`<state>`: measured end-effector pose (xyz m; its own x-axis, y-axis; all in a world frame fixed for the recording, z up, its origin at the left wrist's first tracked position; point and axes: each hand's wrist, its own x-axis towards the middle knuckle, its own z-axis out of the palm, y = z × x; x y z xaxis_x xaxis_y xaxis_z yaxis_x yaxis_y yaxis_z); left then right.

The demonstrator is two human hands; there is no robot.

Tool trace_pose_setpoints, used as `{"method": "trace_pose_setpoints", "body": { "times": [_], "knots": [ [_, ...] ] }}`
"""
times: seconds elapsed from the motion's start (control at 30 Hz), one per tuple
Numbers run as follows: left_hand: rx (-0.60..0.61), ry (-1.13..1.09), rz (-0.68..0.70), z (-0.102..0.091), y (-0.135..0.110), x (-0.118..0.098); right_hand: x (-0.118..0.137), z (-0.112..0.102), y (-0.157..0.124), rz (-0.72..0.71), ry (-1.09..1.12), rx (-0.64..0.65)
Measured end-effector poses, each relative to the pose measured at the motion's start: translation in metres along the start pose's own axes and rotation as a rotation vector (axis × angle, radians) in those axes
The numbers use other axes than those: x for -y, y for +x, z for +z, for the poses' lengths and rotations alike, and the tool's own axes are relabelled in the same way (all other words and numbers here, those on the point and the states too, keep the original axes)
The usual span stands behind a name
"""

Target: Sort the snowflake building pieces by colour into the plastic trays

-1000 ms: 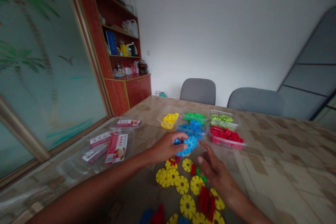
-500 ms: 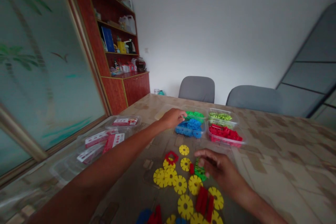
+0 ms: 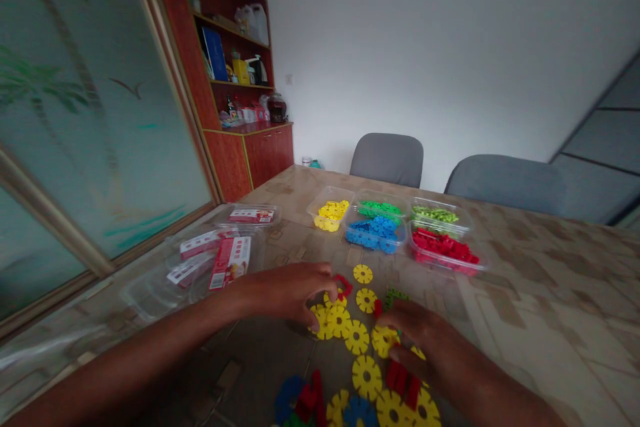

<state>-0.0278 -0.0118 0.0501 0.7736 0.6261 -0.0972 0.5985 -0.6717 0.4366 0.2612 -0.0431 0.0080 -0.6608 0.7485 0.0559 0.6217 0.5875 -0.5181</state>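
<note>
My left hand (image 3: 293,290) rests on the table with its fingers curled. Its fingertips touch a red square piece (image 3: 343,284), and the thumb lies by a cluster of yellow toothed discs (image 3: 345,330). My right hand (image 3: 425,340) lies palm down over more yellow discs, fingers bent onto a green piece (image 3: 395,296) and red bars (image 3: 403,380). What either hand grips is hidden. Blue and red pieces (image 3: 300,400) lie at the near edge.
Clear tubs stand beyond the hands, sorted by colour: yellow (image 3: 330,213), green (image 3: 380,208), light green (image 3: 435,214), blue (image 3: 374,233), red (image 3: 445,248). Clear lids with red labels (image 3: 227,261) lie at the left. Two grey chairs (image 3: 387,159) and a wooden cabinet (image 3: 240,147) stand behind.
My left hand carried blue pieces out to the tubs, then came back to the loose pieces by the red square. My right hand dropped onto the discs.
</note>
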Motion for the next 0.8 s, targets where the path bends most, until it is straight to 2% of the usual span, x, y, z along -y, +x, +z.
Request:
{"method": "trace_pose_setpoints", "body": {
  "times": [0.17, 0.27, 0.4, 0.57, 0.8],
  "knots": [
    [-0.026, 0.107, -0.119, 0.013, 0.009, -0.011, -0.012, 0.006, 0.006, 0.048, -0.033, -0.005],
    [-0.038, 0.092, -0.169, 0.016, 0.01, -0.013, -0.01, 0.012, 0.011, 0.086, -0.048, -0.062],
    [0.004, 0.02, -0.226, 0.014, 0.008, -0.01, -0.001, 0.018, 0.014, 0.119, -0.022, -0.084],
    [-0.056, -0.035, -0.13, 0.011, 0.005, -0.002, 0.005, 0.014, 0.016, 0.069, 0.077, -0.108],
    [-0.106, -0.14, -0.03, -0.002, 0.003, 0.005, -0.008, -0.006, 0.017, 0.129, 0.259, -0.063]
  ]
}}
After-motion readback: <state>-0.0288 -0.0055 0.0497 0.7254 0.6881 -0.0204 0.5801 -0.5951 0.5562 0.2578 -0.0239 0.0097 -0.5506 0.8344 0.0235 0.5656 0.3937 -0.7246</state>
